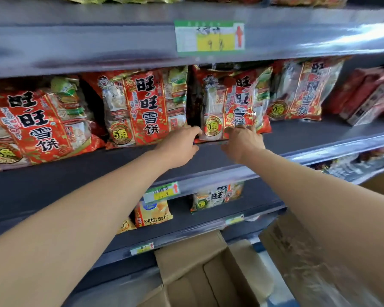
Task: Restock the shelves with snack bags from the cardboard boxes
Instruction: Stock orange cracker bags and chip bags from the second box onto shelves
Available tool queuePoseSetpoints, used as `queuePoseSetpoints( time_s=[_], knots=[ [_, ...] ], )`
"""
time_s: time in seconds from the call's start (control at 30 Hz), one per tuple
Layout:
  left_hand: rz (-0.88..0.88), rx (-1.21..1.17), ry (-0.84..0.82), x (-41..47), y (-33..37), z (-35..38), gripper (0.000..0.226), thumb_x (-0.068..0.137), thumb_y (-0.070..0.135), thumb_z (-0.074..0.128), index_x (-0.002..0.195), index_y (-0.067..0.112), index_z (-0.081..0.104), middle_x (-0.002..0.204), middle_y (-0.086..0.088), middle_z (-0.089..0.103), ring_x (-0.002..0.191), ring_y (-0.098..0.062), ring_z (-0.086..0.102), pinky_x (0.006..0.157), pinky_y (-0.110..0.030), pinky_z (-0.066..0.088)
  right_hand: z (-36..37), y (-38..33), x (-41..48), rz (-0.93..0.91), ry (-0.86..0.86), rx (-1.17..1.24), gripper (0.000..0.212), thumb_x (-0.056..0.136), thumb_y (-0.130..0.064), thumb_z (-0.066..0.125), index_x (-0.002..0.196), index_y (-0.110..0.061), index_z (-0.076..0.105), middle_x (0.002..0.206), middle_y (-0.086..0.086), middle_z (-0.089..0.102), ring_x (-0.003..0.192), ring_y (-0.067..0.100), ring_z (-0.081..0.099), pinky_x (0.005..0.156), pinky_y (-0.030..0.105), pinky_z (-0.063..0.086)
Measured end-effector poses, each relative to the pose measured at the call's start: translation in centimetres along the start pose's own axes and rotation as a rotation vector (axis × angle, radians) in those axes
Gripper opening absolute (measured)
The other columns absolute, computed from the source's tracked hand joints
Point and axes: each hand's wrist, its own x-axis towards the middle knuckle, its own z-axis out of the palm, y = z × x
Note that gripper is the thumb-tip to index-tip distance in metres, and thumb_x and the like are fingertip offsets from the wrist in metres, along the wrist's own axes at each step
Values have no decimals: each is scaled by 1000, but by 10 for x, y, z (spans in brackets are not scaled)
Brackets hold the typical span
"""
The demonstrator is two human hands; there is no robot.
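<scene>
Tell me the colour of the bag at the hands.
Mainly red bag with gold trim; head view.

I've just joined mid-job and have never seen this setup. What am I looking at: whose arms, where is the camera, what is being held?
There is no machine here: a person works with bare hands. The single picture comes from a camera worn on their head, looking forward and down. The left hand and right hand both grip the bottom edge of a red bag standing on the middle shelf. Similar bags stand on either side of it. An open box sits lower down, in front of the shelves.
</scene>
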Motion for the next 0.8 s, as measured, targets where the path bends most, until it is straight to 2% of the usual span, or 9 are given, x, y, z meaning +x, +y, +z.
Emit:
queuePoseSetpoints(
  time_s=[0.13,0.33,0.5,0.63,0.73,0.8],
  knots=[
    [-40,20,1,30,40,20,27,93,16,55,118,4,53,111,-11,55,99,-30,54,84,-40,46,-5,49,13,-25,-21,-4,49,94,-28,49,141,-22,39,142,10,40,134,35,29,104,45,34],
    [-133,-8,0,71,76,43,32,95,17,52,125,8,51,115,-10,54,95,-25,52,75,-33,41,-3,104,43,-154,-73,-11,51,93,-24,48,143,-26,36,143,8,39,133,34,28,102,44,33],
    [-227,-30,-18,99,78,62,38,97,15,46,136,14,46,127,-10,51,106,-27,53,90,-38,47,11,126,74,-239,-159,10,56,97,-26,43,149,-31,23,150,4,31,138,34,23,105,45,32],
    [-262,-56,-43,111,68,73,52,98,15,46,147,24,32,146,-5,37,125,-25,45,94,-27,38,25,129,93,-298,-165,45,60,97,-31,48,150,-33,19,155,3,22,139,35,22,108,47,34],
    [-296,-61,-30,122,58,74,59,98,15,47,150,30,23,156,-3,25,137,-26,35,107,-32,34,29,131,107,-324,-139,63,68,96,-34,50,152,-33,11,156,1,17,140,34,21,110,47,32],
    [-300,-52,-22,131,55,72,61,97,15,46,150,30,21,156,-2,24,138,-26,34,110,-34,34,29,130,118,-317,-127,65,69,96,-34,50,152,-32,9,157,-1,15,142,33,18,111,47,31]
  ],
)
